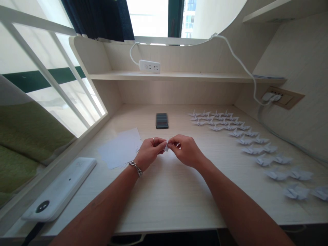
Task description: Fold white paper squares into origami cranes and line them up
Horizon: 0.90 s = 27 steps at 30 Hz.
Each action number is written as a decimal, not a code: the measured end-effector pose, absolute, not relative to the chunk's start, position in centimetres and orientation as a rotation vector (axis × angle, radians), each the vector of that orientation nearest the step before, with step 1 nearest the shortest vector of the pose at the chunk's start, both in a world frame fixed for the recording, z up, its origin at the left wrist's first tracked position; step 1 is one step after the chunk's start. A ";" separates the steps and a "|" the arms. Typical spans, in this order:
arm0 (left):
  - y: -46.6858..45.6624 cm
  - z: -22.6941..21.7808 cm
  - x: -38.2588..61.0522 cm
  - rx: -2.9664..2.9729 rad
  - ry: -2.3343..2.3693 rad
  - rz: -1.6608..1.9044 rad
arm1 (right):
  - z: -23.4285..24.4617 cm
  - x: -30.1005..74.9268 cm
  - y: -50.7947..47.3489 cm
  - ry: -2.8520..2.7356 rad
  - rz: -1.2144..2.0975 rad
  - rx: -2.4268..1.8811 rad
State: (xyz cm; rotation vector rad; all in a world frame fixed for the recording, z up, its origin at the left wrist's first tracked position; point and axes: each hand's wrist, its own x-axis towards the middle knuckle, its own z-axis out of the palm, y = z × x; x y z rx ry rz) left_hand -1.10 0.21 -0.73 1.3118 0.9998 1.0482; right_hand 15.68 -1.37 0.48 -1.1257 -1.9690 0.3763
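Both my hands meet over the middle of the pale wooden desk (164, 191). My left hand (150, 152), with a ring and a chain bracelet, pinches the left side of a small folded piece of white paper (166, 146). My right hand (186, 150) pinches its right side. Most of the paper is hidden between the fingers. A loose stack of white paper sheets (119, 148) lies just left of my left hand.
Several folded white paper cranes (246, 140) lie in two rows along the desk's right side. A dark phone (162, 121) lies behind my hands. A white flat device (60, 188) rests at the left edge. On the shelf sits a white power strip (149, 66), cabled to a wall socket (275, 97).
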 end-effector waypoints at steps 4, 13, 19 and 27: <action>0.2 -0.6 -1.1 1.257 0.996 1.034 | 0.8 15.8 -1.6 -2.075 0.233 -1.130; -0.2 -0.2 -1.1 1.158 0.954 0.991 | 0.5 15.8 -1.7 -2.116 0.051 -1.190; -0.3 0.0 -1.1 1.069 0.892 0.972 | 0.2 15.5 -1.8 -2.087 -0.038 -1.164; -0.3 -0.1 -1.0 1.008 0.857 1.029 | -0.2 15.2 -1.7 -2.058 -0.061 -1.111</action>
